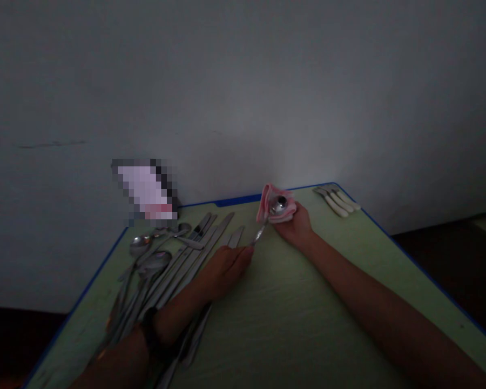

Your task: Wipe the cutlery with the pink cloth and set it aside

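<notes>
My left hand [225, 268] pinches the end of a metal spoon's handle [260, 233] over the green table [291, 313]. The spoon's bowl [278, 205] lies inside a pink cloth [272, 205], which my right hand [295, 224] holds bunched around it near the table's far edge. Both hands are closed. Under and left of my left forearm lies a row of knives [194, 248] and spoons [146, 254].
Several white-handled pieces of cutlery [337, 201] lie at the far right corner. A blurred pink and white object [146, 192] stands at the far left by the wall. The table has a blue rim [235, 201], and its right edge drops to a dark floor.
</notes>
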Tool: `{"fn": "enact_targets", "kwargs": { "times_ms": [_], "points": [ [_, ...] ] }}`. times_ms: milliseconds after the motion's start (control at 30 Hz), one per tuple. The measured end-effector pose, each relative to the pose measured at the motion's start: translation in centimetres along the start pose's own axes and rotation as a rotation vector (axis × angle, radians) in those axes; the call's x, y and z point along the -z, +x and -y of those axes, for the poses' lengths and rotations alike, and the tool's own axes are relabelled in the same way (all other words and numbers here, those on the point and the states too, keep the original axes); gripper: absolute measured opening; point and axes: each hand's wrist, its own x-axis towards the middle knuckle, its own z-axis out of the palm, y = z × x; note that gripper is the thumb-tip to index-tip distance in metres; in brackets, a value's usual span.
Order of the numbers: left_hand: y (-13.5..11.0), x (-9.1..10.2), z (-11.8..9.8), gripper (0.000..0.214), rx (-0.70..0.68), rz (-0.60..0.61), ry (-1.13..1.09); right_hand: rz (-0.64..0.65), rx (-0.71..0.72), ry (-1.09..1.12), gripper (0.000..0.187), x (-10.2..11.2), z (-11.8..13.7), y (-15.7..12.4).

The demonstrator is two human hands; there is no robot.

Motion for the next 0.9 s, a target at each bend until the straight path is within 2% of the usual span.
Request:
{"fn": "enact_targets", "kwargs": {
  "times_ms": [100,233,400,467,633,900],
  "points": [
    [0.2,-0.2,-0.1,0.05,0.037,-0.033,0.023,-0.033,0.002,0.009,0.021,0.1,0.2,-0.1],
    [0.3,-0.4,-0.1,0.051,0.099,-0.085,0.025,0.016,0.039,0.008,0.021,0.4,0.6,-0.5],
    [0.5,-0.3,0.0,0.05,0.15,-0.162,0.059,0.038,0.111,-0.126,0.013,0.7,0.3,-0.3],
    [0.6,-0.3,-0.1,0.05,0.158,-0.142,0.156,0.075,0.123,-0.226,0.009,0.8,0.0,-0.1],
    [0.7,-0.8,-0.6,0.049,0.107,-0.021,0.496,0.122,0.136,-0.341,0.018,0.9,-0.8,-0.1],
    [0.7,-1.0,-0.6,0.053,0.067,0.065,0.613,0.104,0.082,-0.377,0.02,0.7,-1.0,-0.8]
  ]
}}
